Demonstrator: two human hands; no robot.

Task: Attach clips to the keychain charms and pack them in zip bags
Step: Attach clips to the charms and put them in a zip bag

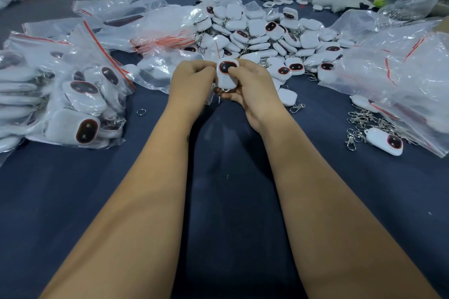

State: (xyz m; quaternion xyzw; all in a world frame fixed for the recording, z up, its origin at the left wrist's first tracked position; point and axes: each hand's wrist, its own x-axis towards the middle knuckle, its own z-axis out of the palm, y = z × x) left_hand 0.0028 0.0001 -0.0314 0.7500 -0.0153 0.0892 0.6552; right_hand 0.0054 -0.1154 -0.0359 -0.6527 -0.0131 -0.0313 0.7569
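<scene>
Both hands meet over the middle of the dark blue table (pixel 230 189). Between them is a white keychain charm (pixel 226 76) with a dark red-rimmed oval face, held upright. My right hand (pixel 252 90) grips its right side, thumb on the face. My left hand (pixel 192 82) is closed at its left edge. A metal clip (pixel 220 92) hangs under the charm, partly hidden by my fingers. Whether it is attached I cannot tell.
A big heap of loose charms (pixel 262 31) lies behind my hands. Zip bags filled with charms (pixel 73 99) are piled at left, empty red-striped zip bags (pixel 401 75) at right. Loose clips (pixel 362 121) and one charm (pixel 385 141) lie at right. A split ring (pixel 141 112) sits left.
</scene>
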